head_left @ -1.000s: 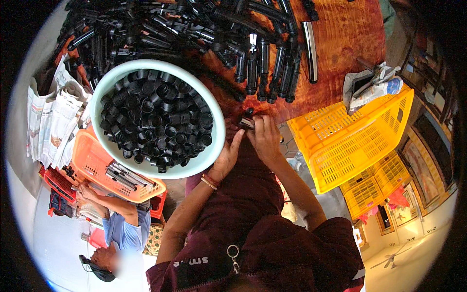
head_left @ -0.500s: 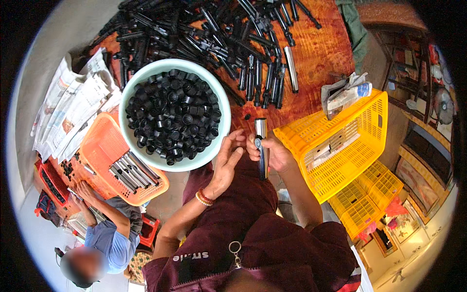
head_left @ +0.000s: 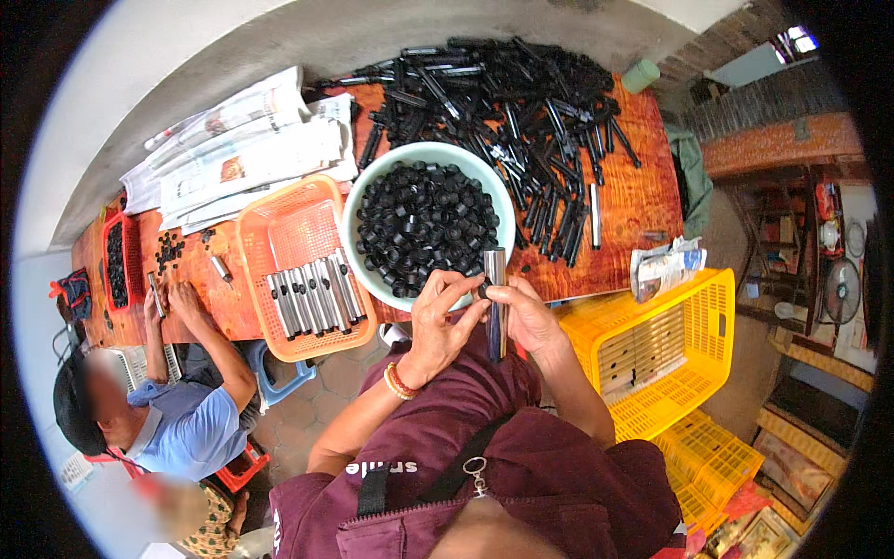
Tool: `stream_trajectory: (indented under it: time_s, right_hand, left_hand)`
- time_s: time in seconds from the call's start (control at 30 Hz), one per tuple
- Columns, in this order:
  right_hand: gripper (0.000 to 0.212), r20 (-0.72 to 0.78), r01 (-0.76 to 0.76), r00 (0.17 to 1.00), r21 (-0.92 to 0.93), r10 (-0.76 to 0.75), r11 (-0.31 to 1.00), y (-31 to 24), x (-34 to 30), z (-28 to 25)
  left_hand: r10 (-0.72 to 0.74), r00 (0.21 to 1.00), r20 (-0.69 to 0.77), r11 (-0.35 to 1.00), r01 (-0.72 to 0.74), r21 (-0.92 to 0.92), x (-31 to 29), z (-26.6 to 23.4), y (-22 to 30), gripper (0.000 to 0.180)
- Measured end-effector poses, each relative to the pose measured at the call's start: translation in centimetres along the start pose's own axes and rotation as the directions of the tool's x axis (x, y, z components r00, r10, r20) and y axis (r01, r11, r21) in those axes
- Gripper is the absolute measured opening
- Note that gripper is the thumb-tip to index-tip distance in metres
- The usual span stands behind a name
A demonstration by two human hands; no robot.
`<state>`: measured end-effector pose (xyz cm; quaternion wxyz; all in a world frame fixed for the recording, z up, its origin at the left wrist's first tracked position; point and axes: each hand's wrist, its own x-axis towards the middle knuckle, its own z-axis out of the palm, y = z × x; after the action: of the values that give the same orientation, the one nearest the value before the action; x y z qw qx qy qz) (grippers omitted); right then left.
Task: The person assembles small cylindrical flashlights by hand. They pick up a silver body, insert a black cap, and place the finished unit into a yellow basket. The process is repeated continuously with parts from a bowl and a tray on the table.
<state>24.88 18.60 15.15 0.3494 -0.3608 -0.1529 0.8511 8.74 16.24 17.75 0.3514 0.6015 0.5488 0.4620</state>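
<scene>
Wooden table (head_left: 643, 224), right hand (head_left: 526, 317) now holds tube (head_left: 495, 298) upright — lifted

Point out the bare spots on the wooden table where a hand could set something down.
Bare wood shows right of the pile of black tubes, toward the folded packet, and between the orange basket and small red tray. The middle is crowded by the bowl, tubes and newspapers.

Left hand (head_left: 445, 319) and right hand (head_left: 526, 315) together, fingers pinched, forearms bent.
</scene>
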Motion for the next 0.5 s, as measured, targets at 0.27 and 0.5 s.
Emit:
stream_trajectory:
  time_s: [0.27,0.5]
  right_hand:
    - [0.045,0.299,-0.169,0.951,0.310,0.073,0.935,0.3,-0.6,5.0]
    - [0.050,0.414,-0.214,0.908,0.339,0.059,0.916,0.5,-1.6,6.0]
  left_hand:
    - [-0.059,0.982,-0.182,0.965,0.010,-0.263,-0.9,-4.4,1.1,0.028]
    - [-0.056,0.986,-0.157,0.916,-0.012,-0.402,-2.3,-5.1,3.0,0.030]
